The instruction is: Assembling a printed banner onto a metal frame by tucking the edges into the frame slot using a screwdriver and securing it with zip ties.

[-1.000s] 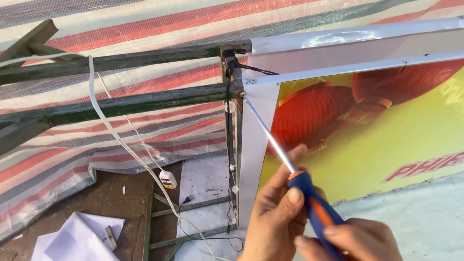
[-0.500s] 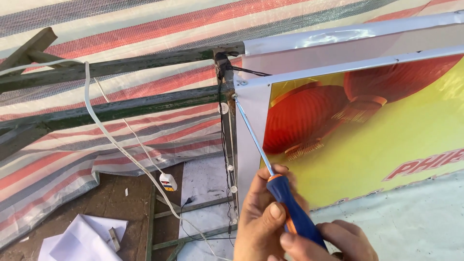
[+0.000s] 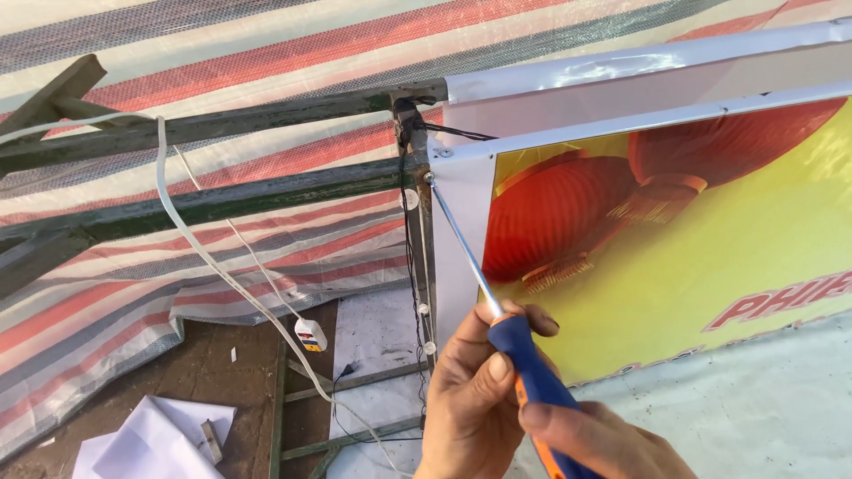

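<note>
Both hands grip one screwdriver (image 3: pixel 524 359): the left hand (image 3: pixel 470 399) is closed around the front of the blue-and-orange handle, thumb lying along it near the shaft, and the right hand (image 3: pixel 608 439) is wrapped around the handle's rear end at the bottom edge of the frame, partly cut off. The long steel shaft runs up and left from the handle, and its tip sits on a screw (image 3: pixel 428 177) in the white border of a printed banner (image 3: pixel 674 239), at the banner's upper left corner. That corner lies against the upright of a rusty green metal frame (image 3: pixel 266 191). A second fastener (image 3: pixel 441 153) sits just above the tip.

Judgement: to drive well, the shaft should stay in line with the screw, rear hand pushing along the axis, front hand steadying. The slanted approach risks the tip slipping out and tearing the vinyl.

Black wires (image 3: pixel 410 257) hang down the upright just beside the tip; best kept out of the shaft's way. Farther left, a white cable (image 3: pixel 222 270) droops from the frame to a small plug (image 3: pixel 311 334). Behind everything hangs a striped tarpaulin (image 3: pixel 222 53); white paper sheets (image 3: pixel 151 435) lie on the ground below.
</note>
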